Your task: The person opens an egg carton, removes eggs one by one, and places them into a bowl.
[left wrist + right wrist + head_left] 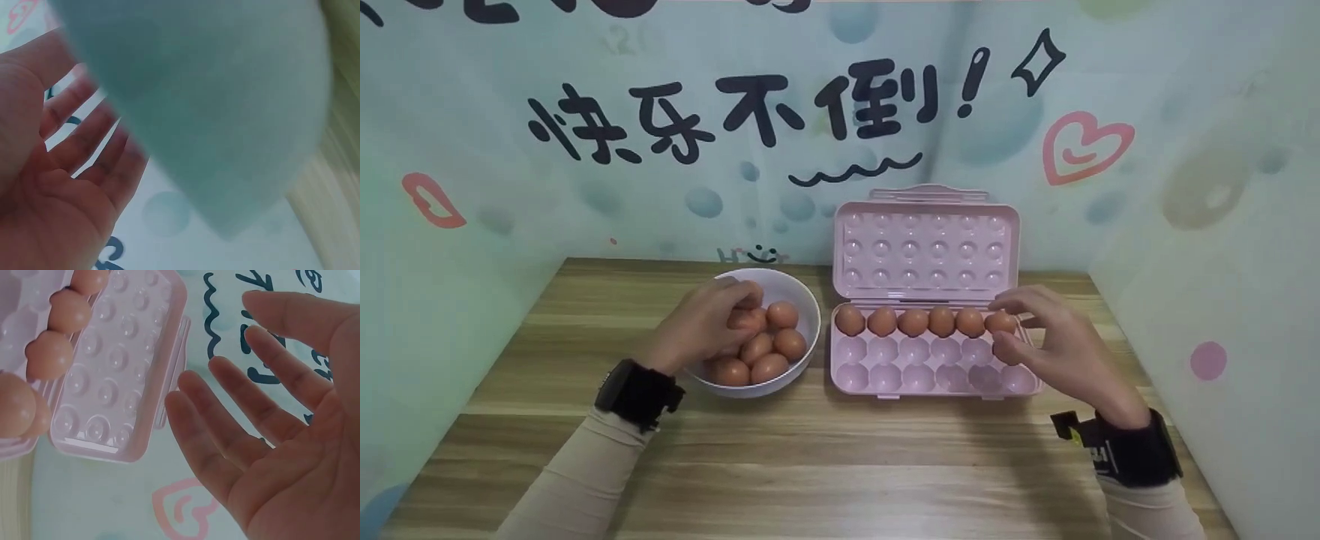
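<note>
Eggs [769, 367] sit in the bowl [808, 307] on the L side of the table [810, 465]; six more fill the back row of the case [934, 392], just R of the bowl, w/ its lid [926, 262] standing up behind. On my head cam I see both forearms in light sleeves [577, 472] reaching fwd & inward from the near side, black straps [637, 394] at the wrists.

L hand [697, 319] comes in over the bowl's L rim, back of hand up, fingers arched down over the eggs, thumb on the near side. I can't tell if it's gripping one: on the L wrist cam, the bowl's blurred wall hides the fingertips.

R hand [1057, 349] angles in from the R, over that end of the case, thumb nearer me & index farther, either side of the end egg [1001, 322]. R wrist cam gives me relaxed, spread fingers, gripping nothing. Can't tell if they touch the egg.
</note>
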Available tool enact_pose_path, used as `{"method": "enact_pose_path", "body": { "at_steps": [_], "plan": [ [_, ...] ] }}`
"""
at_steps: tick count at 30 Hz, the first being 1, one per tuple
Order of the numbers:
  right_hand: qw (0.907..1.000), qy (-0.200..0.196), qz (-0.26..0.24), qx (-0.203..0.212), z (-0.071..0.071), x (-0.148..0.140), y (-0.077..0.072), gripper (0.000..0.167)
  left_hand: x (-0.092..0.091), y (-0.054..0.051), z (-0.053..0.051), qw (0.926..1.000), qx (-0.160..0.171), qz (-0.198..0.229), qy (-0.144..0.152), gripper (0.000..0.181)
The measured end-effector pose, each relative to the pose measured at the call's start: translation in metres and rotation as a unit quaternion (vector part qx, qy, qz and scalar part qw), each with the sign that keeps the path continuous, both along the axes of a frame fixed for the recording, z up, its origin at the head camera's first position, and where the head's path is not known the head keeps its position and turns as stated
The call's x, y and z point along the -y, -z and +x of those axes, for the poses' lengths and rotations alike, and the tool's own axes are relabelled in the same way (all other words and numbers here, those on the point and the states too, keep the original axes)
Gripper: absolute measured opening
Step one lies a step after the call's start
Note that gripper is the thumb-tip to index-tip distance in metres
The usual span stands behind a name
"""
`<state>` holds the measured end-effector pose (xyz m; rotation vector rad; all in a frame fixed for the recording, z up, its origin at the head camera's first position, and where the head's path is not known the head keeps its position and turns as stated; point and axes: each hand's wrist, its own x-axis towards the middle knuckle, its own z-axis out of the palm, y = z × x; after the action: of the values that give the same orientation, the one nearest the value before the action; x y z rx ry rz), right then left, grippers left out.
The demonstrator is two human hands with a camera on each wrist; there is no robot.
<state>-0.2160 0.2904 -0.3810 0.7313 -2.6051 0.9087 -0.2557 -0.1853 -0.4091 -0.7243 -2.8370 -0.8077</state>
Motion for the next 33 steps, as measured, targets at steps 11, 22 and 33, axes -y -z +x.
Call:
{"method": "enact_pose_path", "body": {
  "at_steps": [11,22,33],
  "plan": [
    [0.9984,0.014,0.054,-0.013,-0.009,-0.011,0.009,0.044,-0.050,-0.014,0.030,0.9956,-0.092,0.007,0.016,0.024],
    [0.9975,0.003,0.069,-0.012,-0.020,-0.017,0.027,0.046,-0.099,0.001,0.045,0.9922,-0.104,0.029,0.063,0.042],
    [0.9959,-0.006,0.089,0.010,-0.029,-0.022,0.042,0.031,-0.116,0.015,0.047,0.9880,-0.099,0.071,0.095,0.039]
  ]
}}
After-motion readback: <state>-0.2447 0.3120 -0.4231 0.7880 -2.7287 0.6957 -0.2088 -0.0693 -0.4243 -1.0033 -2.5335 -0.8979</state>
